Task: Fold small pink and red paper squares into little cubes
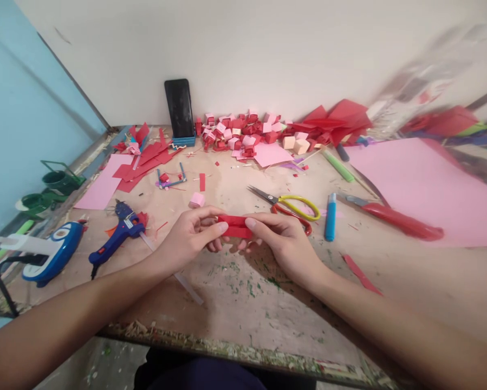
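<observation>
A small folded red paper strip (238,226) is held between both hands, above the near middle of the table. My left hand (196,232) pinches its left end, thumb on top and fingers behind. At the right end, my right hand (273,234) grips it in the same way. A small pink paper cube (196,200) lies just beyond my left hand. Scissors (286,203) with yellow and red handles rest beyond my right hand, their tips pointing to the back left.
A blue glue gun (117,235) lies left, near a blue-white device (60,252). Pink and red paper cubes (243,132) are heaped behind, beside an upright phone (180,108). On the right are a blue tube (330,218), a red-handled knife (406,219) and pink sheets (434,189).
</observation>
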Available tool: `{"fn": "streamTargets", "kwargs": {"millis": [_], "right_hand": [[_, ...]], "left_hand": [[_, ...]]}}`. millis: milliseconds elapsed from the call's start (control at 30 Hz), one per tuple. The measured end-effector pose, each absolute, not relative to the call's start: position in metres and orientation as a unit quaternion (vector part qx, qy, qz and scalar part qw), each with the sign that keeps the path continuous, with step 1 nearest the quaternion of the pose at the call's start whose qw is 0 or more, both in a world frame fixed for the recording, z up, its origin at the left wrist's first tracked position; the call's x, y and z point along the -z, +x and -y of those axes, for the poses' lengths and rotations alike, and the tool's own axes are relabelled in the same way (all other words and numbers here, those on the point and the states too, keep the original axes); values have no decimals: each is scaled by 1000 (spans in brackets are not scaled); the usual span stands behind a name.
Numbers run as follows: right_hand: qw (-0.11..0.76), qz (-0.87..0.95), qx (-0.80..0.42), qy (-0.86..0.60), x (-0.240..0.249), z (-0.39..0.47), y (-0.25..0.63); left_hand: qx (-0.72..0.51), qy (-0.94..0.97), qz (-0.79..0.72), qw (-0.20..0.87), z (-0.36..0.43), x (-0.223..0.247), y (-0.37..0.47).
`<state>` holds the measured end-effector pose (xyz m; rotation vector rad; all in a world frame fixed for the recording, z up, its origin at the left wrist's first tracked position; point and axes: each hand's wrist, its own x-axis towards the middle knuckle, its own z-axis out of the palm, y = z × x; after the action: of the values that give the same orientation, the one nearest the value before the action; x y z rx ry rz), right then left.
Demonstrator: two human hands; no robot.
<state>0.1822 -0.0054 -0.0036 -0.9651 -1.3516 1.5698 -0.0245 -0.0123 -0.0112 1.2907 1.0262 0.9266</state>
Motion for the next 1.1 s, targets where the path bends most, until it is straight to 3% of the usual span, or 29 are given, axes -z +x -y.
{"fn": "streamTargets", "kwargs": {"millis": [700,933,1100], "right_hand": [[454,487,-625,-408,10,2,181],[437,515,-610,-414,7,3,182],[378,557,-621,-401,7,5,182]], "left_hand": [[-422,556,-451,557,12,9,-19],[-463,564,-453,511,17,10,-19],[-441,629,-450,455,22,9,-19]]}}
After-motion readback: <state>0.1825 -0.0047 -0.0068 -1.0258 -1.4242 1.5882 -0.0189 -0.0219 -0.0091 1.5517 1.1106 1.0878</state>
